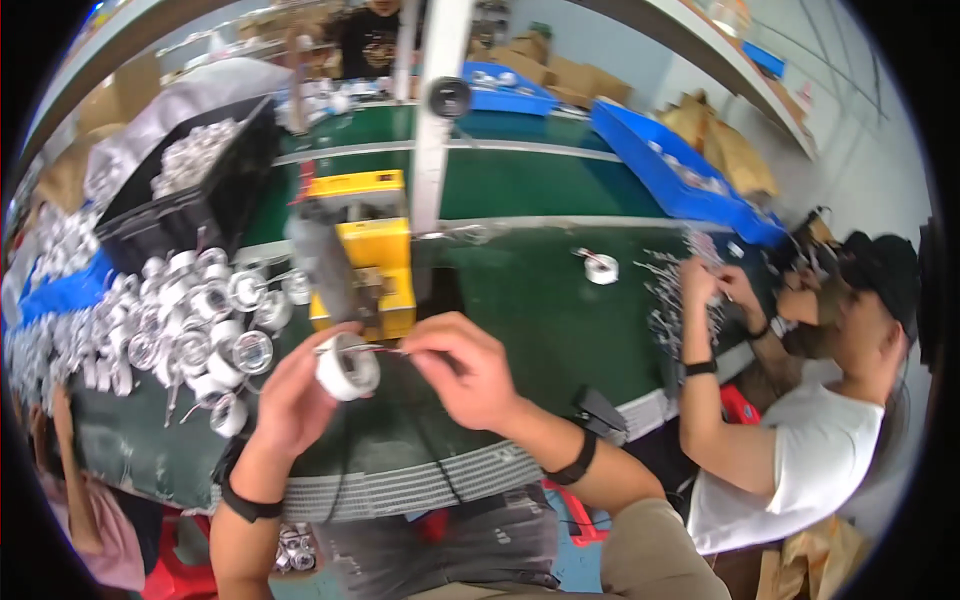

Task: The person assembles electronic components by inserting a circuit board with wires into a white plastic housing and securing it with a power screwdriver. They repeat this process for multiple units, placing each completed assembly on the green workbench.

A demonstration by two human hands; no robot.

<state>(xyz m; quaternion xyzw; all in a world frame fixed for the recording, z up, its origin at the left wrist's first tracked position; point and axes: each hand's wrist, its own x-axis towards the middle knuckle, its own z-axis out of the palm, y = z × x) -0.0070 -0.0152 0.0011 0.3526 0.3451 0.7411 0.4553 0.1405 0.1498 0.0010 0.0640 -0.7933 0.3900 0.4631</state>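
My left hand [292, 398] is closed around a small white round lamp housing [350, 373], its ring-shaped open side turned up. Thin wires [383, 349] run from the housing toward my right hand [468, 372]. The thumb and fingertips of that hand are pinched on the wire ends. Directly beyond both hands stands a yellow bench machine [378, 245] with a blurred grey part on its left side. To the left of my left hand lies a heap of similar white round lamp parts [205, 310], some with clear lens faces and loose wires.
A black crate [190, 205] of white parts stands at the far left. Blue trays [665, 170] sit at the back right. One white wired piece [600, 268] lies on the green bench. A co-worker [800, 430] at right handles wires. A white post [437, 110] rises behind the machine.
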